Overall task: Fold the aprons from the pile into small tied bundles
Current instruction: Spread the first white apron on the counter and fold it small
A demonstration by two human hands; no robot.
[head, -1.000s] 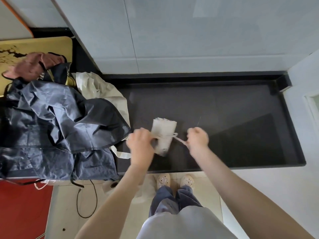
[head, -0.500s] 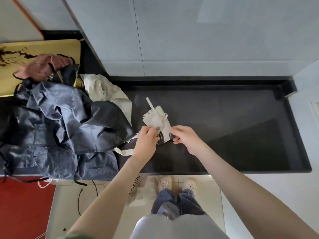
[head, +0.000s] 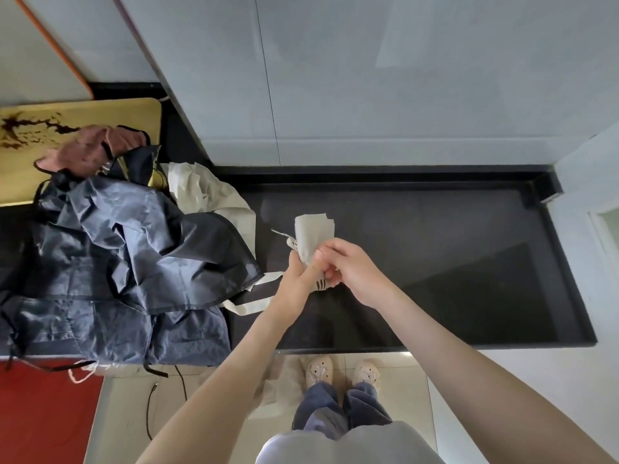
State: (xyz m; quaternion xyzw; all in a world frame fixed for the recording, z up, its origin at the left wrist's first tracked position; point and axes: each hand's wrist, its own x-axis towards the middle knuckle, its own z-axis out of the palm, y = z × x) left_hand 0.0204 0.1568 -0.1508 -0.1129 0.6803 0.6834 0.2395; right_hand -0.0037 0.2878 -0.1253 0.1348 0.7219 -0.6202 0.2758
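Rolled white bundle point(head: 314, 234) is held above the black counter point(head: 452, 269), near its left-centre and just right of the pile point(head: 140, 249). Left hand point(head: 294, 284) grips the bundle's lower part from the left, fingers curled round it and thumb lying up along its front. Right hand point(head: 350, 267) closes on the same lower part from the right, fingertips pressed into the cloth beside the left thumb; whether it also pinches a tie cannot be told. The bundle's upper half stands clear above both hands, roughly upright, with layered fold edges showing at the top. A small patch with dark stripes shows below, between the two hands. A thin tie end point(head: 278, 233) sticks out to the left of the bundle, just above the left hand. The pile lies on the counter's left end: a crumpled navy apron point(head: 117, 279) on top and hanging over the front edge, a cream apron point(head: 214, 195) under it at the rear, with a cream strap point(head: 253, 304) trailing toward the left wrist, and a pink apron point(head: 88, 150) at the far back, on a yellow board point(head: 100, 112)
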